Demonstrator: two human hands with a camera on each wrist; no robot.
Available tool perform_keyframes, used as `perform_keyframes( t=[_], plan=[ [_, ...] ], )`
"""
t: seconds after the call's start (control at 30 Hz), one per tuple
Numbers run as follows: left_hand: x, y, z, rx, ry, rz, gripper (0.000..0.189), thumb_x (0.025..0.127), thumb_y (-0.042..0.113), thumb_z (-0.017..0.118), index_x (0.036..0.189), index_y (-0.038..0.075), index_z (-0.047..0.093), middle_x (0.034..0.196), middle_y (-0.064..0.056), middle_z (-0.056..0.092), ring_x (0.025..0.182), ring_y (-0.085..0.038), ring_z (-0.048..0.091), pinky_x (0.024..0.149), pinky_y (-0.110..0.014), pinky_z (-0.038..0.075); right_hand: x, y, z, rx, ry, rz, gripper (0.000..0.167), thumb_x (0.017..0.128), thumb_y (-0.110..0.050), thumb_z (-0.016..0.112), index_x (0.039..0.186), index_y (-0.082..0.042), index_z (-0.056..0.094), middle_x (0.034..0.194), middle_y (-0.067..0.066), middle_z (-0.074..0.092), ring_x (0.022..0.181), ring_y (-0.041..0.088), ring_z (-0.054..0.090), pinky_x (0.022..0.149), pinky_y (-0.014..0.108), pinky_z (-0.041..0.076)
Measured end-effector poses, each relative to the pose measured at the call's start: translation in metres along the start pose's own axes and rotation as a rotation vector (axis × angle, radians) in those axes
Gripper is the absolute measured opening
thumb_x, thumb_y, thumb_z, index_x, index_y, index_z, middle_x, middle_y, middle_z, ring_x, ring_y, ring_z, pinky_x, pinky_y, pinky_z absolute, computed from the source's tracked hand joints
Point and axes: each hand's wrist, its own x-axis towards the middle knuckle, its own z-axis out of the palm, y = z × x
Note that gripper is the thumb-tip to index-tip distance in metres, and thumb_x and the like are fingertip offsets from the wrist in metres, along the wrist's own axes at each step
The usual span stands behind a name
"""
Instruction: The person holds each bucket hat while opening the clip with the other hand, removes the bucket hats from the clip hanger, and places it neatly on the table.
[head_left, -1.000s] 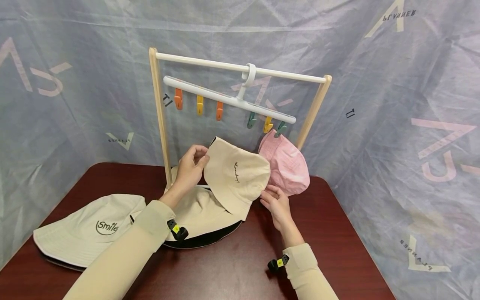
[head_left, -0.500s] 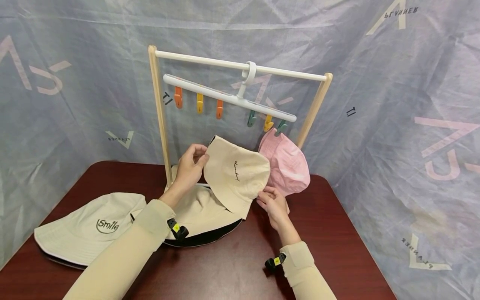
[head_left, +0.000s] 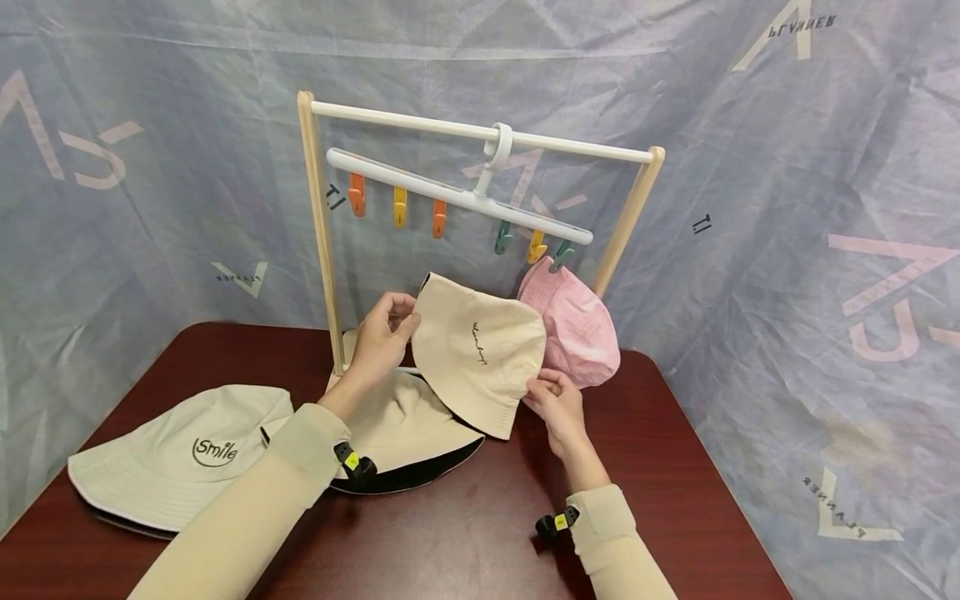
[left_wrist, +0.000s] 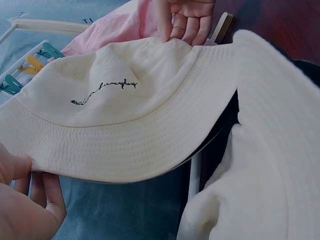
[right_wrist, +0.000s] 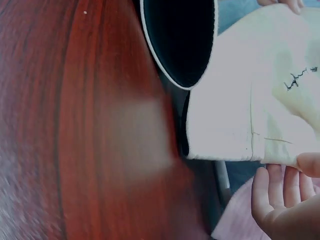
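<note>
A cream bucket hat (head_left: 465, 350) with dark script embroidery is held up tilted between both hands, its brim toward the left. My left hand (head_left: 381, 335) pinches the brim edge, thumb on the outer face, as the left wrist view also shows. At the hat's other side, my right hand (head_left: 557, 408) pinches the fabric near the crown, the thumb (right_wrist: 309, 164) on the outside and the fingers behind. Close behind the held hat, a pink bucket hat (head_left: 581, 325) hangs by its brim from a green clip (head_left: 561, 257).
A white clip hanger (head_left: 457, 197) with several coloured clips hangs from a wooden-sided rack (head_left: 318, 225). Below the held hat lies another cream hat (head_left: 405, 417) with a dark lining. A "Smile" hat (head_left: 187, 454) lies at the left of the dark red table (head_left: 465, 550).
The cream hat has shifted slightly to the right, its crown side moving most. My right hand has moved slightly left, then back right with it; the left hand keeps its pinch.
</note>
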Motion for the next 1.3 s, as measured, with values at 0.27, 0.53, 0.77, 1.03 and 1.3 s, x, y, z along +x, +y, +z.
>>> perform_keyframes(
  t=[0.27, 0.53, 0.77, 1.03, 1.3],
  plan=[
    [-0.005, -0.003, 0.001, -0.016, -0.039, -0.021, 0.027, 0.109, 0.016, 0.063, 0.134, 0.008, 0.058, 0.126, -0.013, 0.064, 0.106, -0.024, 0.064, 0.084, -0.026, 0.058, 0.002, -0.008, -0.009, -0.056, 0.039, -0.033, 0.028, 0.102, -0.003, 0.068, 0.129, 0.003, 0.060, 0.100, 0.004, 0.066, 0.084, 0.013, 0.069, 0.092, 0.047, 0.060],
    [-0.014, -0.004, -0.001, -0.103, -0.105, -0.051, 0.029, 0.109, 0.013, 0.062, 0.136, 0.003, 0.054, 0.127, -0.018, 0.061, 0.107, -0.026, 0.066, 0.087, -0.028, 0.061, 0.001, -0.016, -0.018, -0.104, 0.062, -0.046, 0.028, 0.102, -0.005, 0.069, 0.128, 0.002, 0.065, 0.101, 0.003, 0.067, 0.087, 0.012, 0.069, 0.083, 0.033, 0.062],
    [-0.022, -0.007, 0.000, -0.173, -0.148, -0.058, 0.029, 0.108, 0.008, 0.062, 0.134, 0.000, 0.052, 0.123, -0.020, 0.060, 0.100, -0.023, 0.067, 0.086, -0.035, 0.063, 0.000, -0.022, -0.027, -0.197, 0.078, -0.073, 0.027, 0.102, -0.007, 0.069, 0.128, 0.001, 0.068, 0.100, 0.001, 0.069, 0.089, 0.010, 0.068, 0.083, 0.031, 0.062],
    [-0.035, -0.012, 0.006, -0.185, -0.152, -0.108, 0.031, 0.106, 0.007, 0.064, 0.134, 0.000, 0.052, 0.121, -0.018, 0.061, 0.098, -0.019, 0.068, 0.087, -0.037, 0.063, -0.004, -0.030, -0.035, -0.261, 0.086, -0.075, 0.028, 0.102, -0.007, 0.069, 0.129, 0.001, 0.069, 0.099, -0.002, 0.070, 0.086, 0.009, 0.066, 0.082, 0.031, 0.060],
    [-0.048, -0.016, 0.014, -0.235, -0.151, -0.214, 0.030, 0.105, 0.003, 0.065, 0.131, 0.000, 0.050, 0.120, -0.017, 0.059, 0.097, -0.017, 0.068, 0.092, -0.046, 0.062, -0.004, -0.034, -0.042, -0.331, 0.088, -0.098, 0.028, 0.101, -0.009, 0.070, 0.127, 0.001, 0.071, 0.100, 0.003, 0.071, 0.084, 0.011, 0.064, 0.076, 0.024, 0.059]
  ],
)
